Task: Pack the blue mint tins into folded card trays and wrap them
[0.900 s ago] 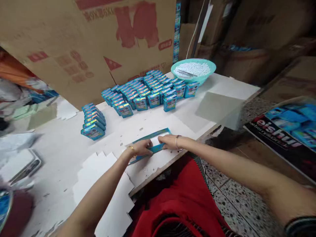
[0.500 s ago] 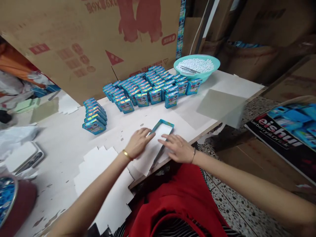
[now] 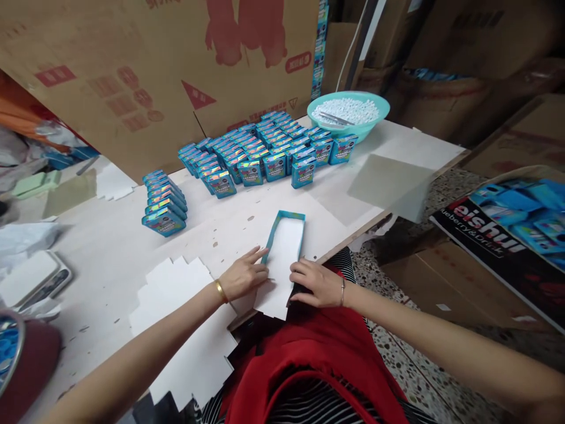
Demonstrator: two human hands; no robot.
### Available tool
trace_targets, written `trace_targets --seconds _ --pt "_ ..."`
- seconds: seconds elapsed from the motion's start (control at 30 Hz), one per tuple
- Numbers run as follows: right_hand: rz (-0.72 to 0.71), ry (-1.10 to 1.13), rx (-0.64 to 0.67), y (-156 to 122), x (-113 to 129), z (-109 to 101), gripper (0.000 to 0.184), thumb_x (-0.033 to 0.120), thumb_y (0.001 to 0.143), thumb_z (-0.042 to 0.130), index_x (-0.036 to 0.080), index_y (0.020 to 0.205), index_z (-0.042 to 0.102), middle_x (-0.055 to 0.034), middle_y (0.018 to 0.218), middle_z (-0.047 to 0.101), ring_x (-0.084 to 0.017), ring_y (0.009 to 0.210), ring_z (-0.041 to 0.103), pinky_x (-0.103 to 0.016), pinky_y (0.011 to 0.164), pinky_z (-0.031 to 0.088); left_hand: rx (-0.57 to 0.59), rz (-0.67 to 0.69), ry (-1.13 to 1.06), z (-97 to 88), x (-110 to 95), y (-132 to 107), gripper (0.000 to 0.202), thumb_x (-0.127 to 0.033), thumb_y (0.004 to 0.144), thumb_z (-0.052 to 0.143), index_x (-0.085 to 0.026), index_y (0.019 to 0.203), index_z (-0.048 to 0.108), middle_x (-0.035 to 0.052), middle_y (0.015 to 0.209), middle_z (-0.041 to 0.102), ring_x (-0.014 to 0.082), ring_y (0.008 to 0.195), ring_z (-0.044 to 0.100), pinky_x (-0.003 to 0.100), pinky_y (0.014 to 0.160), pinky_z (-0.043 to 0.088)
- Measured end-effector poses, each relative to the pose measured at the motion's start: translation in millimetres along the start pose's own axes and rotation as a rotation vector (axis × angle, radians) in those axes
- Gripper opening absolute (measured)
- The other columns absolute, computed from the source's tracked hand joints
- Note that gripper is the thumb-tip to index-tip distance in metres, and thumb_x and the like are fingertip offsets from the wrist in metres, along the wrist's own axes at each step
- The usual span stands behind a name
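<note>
A long, shallow carton box (image 3: 286, 235), white inside with blue walls, lies at the table's front edge. Its far end stands folded up, while the near end reaches past the edge as a flat white flap. My left hand (image 3: 245, 274) grips the left wall, thumb side toward the far end. Across from it, my right hand (image 3: 316, 284) has its fingers curled over the right wall. White flat card blanks (image 3: 180, 330) lie fanned out beneath my left forearm.
Rows of small blue candy boxes (image 3: 251, 153) stand toward the back, with another short row (image 3: 164, 206) at left. A turquoise bowl (image 3: 375, 121) holds white pellets and tweezers. A red tub (image 3: 39, 359) sits at lower left. An open carton of blue packs (image 3: 507, 253) is at right.
Both hands have come nearer my body along the carton's walls. The carton is turned straighter toward me, and its near flap hangs farther over the edge. My right fingers have curled.
</note>
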State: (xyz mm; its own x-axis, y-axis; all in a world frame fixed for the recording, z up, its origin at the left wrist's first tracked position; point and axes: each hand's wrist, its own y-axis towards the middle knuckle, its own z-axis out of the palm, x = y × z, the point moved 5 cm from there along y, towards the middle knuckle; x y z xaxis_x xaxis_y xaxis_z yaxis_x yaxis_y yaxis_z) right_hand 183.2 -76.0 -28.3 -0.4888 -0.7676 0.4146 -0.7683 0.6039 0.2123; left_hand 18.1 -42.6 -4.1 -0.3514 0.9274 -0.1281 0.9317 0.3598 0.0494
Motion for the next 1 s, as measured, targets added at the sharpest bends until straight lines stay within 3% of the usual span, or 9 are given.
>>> trace_targets --seconds 0.07,0.13,0.3,0.37,0.53,0.63,0.73,0.87,1.0 --pt "-0.022 0.003 0.029 -3.2 -1.2 -1.9 0.036 0.047 0.086 0.051 0.014 0.098 0.056 -0.0126 0.099 0.054 -0.022 0.086 0.044 -0.037 0.077 0.041 -0.050 -0.017 0.025 1.6 -5.9 5.9 0.024 -0.023 0.091 0.044 -0.018 0.073 0.060 0.0007 0.073 0.065 0.0224 0.122 0.047 0.050 0.113 0.020" --pt "-0.050 -0.014 0.051 -5.8 -2.9 -2.4 0.038 0.050 0.085 0.052 0.015 0.101 0.056 -0.0137 0.107 0.053 -0.023 0.088 0.044 -0.038 0.078 0.041 -0.045 -0.014 0.032 6.3 -10.4 10.0 0.025 -0.022 0.091 0.041 -0.018 0.075 0.060 0.0000 0.074 0.064 0.0195 0.112 0.054 0.051 0.114 0.016" --pt "-0.080 -0.012 0.043 -9.6 -10.8 -2.7 0.039 0.054 0.084 0.051 0.016 0.093 0.056 -0.0143 0.111 0.054 -0.023 0.089 0.045 -0.038 0.079 0.043 0.025 0.074 -0.005 21.1 -20.5 14.9 0.017 -0.025 0.091 0.043 -0.020 0.092 0.060 0.0023 0.115 0.063 0.0204 0.119 0.049 0.053 0.113 0.011" --pt "-0.070 0.021 0.024 -9.5 -13.0 -2.4 0.034 0.050 0.086 0.049 0.016 0.088 0.056 -0.0129 0.108 0.055 -0.022 0.088 0.045 -0.036 0.078 0.043 0.058 0.095 -0.014 25.3 -23.9 17.3 0.015 -0.022 0.090 0.045 -0.020 0.094 0.059 0.0023 0.123 0.059 0.0206 0.120 0.047 0.052 0.113 0.012" --pt "-0.006 0.084 -0.077 -7.8 -13.1 -2.9 0.025 0.040 0.091 0.046 0.017 0.084 0.055 -0.0105 0.098 0.056 -0.021 0.087 0.045 -0.035 0.078 0.043 0.092 0.085 -0.067 22.9 -24.8 19.7 0.016 -0.024 0.090 0.044 -0.021 0.095 0.059 0.0028 0.123 0.059 0.0204 0.121 0.046 0.051 0.113 0.015" --pt "0.024 0.067 -0.141 -6.9 -11.8 -0.7 0.019 0.030 0.093 0.042 0.016 0.088 0.056 -0.0081 0.085 0.056 -0.020 0.081 0.045 -0.034 0.074 0.043 0.086 0.096 -0.129 15.8 -19.8 14.3 0.020 -0.032 0.086 0.050 -0.018 0.098 0.058 0.0081 0.125 0.057 0.0244 0.128 0.039 0.051 0.112 0.019" --pt "0.034 0.007 -0.171 -8.1 -12.1 5.9 0.019 0.023 0.093 0.040 0.016 0.093 0.058 -0.0073 0.080 0.057 -0.020 0.078 0.045 -0.035 0.073 0.044 0.066 0.046 -0.128 11.1 -12.4 9.4 0.018 -0.030 0.087 0.047 -0.018 0.092 0.059 0.0081 0.112 0.062 0.0243 0.124 0.043 0.050 0.111 0.023" --pt "-0.038 -0.060 -0.170 -20.6 -11.8 11.5 0.030 0.009 0.089 0.035 0.016 0.109 0.057 -0.0132 0.106 0.059 -0.022 0.095 0.048 -0.040 0.084 0.044 0.063 -0.003 -0.123 10.8 -14.6 10.5 0.015 -0.024 0.087 0.045 -0.020 0.089 0.059 0.0043 0.094 0.064 0.0217 0.113 0.051 0.049 0.111 0.024" --pt "-0.098 -0.041 -0.029 -39.0 -11.9 13.4 0.055 0.010 0.080 0.045 0.010 0.135 0.037 -0.0177 0.142 0.036 -0.027 0.122 0.035 -0.047 0.097 0.038 0.020 -0.075 -0.168 12.5 -23.1 13.5 0.014 -0.023 0.084 0.045 -0.019 0.085 0.058 0.0062 0.092 0.062 0.0235 0.112 0.050 0.052 0.112 0.020"
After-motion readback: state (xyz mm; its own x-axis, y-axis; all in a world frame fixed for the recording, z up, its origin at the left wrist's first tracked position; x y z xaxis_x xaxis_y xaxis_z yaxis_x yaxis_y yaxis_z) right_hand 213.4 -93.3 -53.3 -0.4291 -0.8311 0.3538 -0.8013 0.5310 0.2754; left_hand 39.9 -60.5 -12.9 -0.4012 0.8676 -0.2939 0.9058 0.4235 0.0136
